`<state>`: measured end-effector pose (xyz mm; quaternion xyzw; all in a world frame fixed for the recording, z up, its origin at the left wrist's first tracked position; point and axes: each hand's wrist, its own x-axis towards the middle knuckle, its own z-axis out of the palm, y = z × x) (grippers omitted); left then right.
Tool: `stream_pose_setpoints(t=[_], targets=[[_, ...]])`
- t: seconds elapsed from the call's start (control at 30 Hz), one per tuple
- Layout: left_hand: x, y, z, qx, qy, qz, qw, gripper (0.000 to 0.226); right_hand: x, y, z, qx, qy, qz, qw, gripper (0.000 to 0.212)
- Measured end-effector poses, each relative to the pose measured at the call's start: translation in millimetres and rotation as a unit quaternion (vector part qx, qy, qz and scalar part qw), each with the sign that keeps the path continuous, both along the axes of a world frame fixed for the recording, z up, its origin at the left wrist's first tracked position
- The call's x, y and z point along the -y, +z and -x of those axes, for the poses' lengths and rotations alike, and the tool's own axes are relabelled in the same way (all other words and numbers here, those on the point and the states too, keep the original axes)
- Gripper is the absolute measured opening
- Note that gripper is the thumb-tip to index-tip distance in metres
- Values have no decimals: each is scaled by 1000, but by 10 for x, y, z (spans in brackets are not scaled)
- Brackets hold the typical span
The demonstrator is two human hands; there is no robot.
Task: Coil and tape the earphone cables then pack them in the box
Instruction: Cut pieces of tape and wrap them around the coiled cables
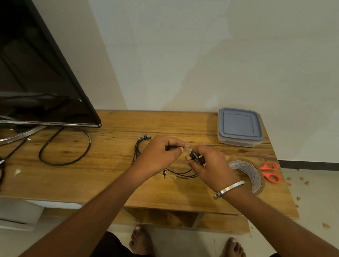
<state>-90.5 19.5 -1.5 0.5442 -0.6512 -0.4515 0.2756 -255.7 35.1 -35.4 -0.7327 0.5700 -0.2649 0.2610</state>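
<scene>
The left hand (158,154) and right hand (208,167) are raised just above the wooden table (108,176), both pinching a bundle of black earphone cable (195,156) between thumb and fingers. A small strip of clear tape (185,153) shows between the two hands. Loose loops of the same cable (182,174) hang down to the tabletop beneath the hands. A second black cable (139,146) lies on the table just left of the left hand. The tape roll (249,174) sits beside the right wrist, which bears a metal bangle (229,189). Orange-handled scissors (270,172) lie just beyond the roll. The box (240,127), lid on, stands at the far right corner. A television (30,63) with its power cord (65,149) occupies the left end.
</scene>
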Motion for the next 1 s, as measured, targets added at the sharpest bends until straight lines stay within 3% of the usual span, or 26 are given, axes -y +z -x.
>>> stream_pose_setpoints(t=[0.13,0.4,0.6,0.73,0.9,1.0], targets=[[-21,-8,13,-20,0,-5,1000,24,-20,-6,-4,-21,2,35,999,14],[-3,-74,14,57,3,10,998,23,-25,-39,-3,-58,2,75,995,17],[17,-131,10,88,-14,5,996,22,-21,-69,-3,-46,-26,61,997,17],[34,-182,23,83,-13,-11,996,20,-45,-64,-17,5,-35,36,999,30],[59,-241,21,64,8,-37,997,21,22,-79,-30,-34,-1,84,996,14],[60,-264,21,59,6,-49,997,22,82,-116,-31,-64,15,81,995,16]])
